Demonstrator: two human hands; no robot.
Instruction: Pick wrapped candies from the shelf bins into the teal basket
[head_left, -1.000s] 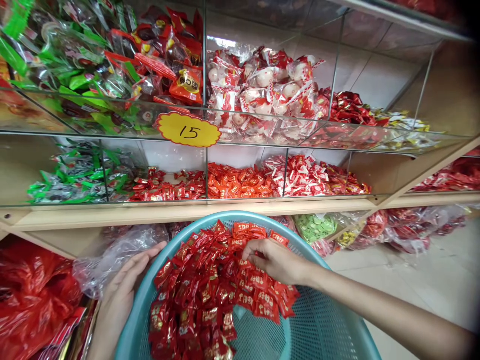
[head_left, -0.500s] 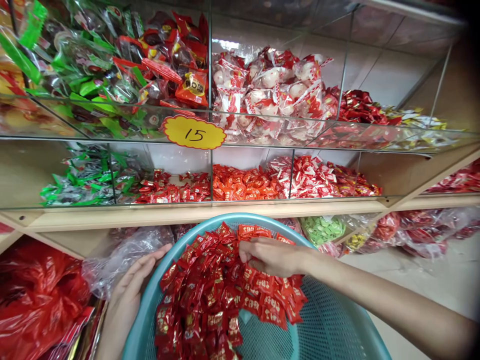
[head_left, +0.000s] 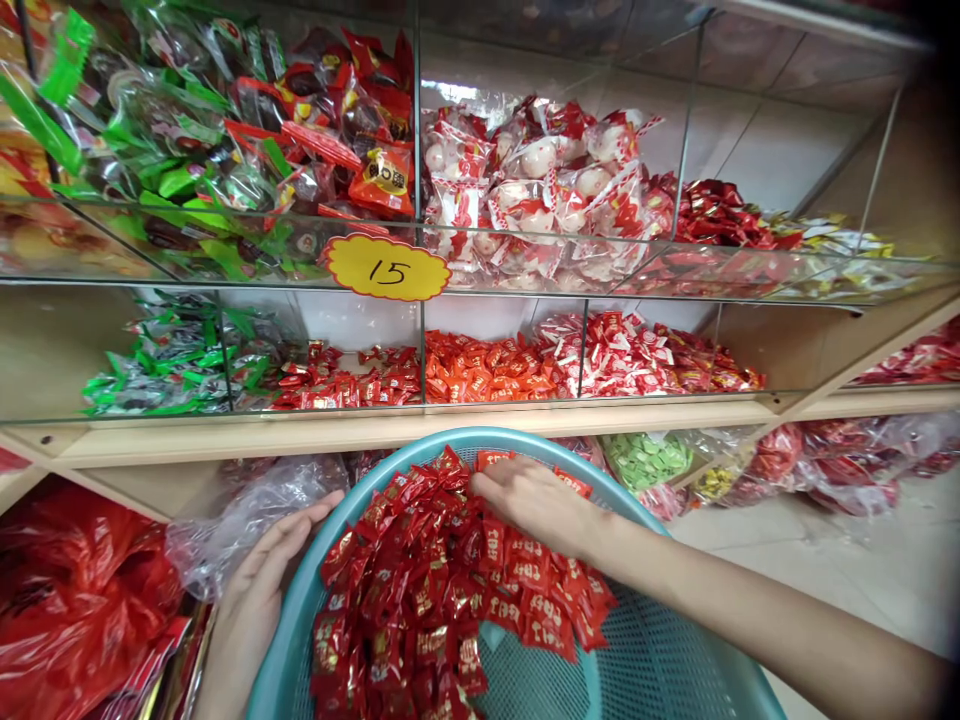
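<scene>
A teal plastic mesh basket [head_left: 480, 437] holds a heap of small red-wrapped candies [head_left: 420, 580] with gold print, piled to the left and middle. My right hand [head_left: 525, 500] reaches in from the right, its fingers curled down into the candies near the far side. The fingertips are hidden among the wrappers. Along the outside of the basket's left rim lies my left hand [head_left: 262, 575]. Its fingers are stretched out and touch the rim.
Behind the basket, a shelf [head_left: 420, 432] holds glass compartments of wrapped sweets. A yellow price tag [head_left: 388, 267] reads 15. At lower left lie a red plastic bag [head_left: 75, 600] and a clear plastic bag [head_left: 247, 530]. More bagged sweets [head_left: 832, 460] sit low at the right.
My right hand has shifted slightly left and its fingers have curled deeper among the candies. The left hand and the basket stay almost where they were.
</scene>
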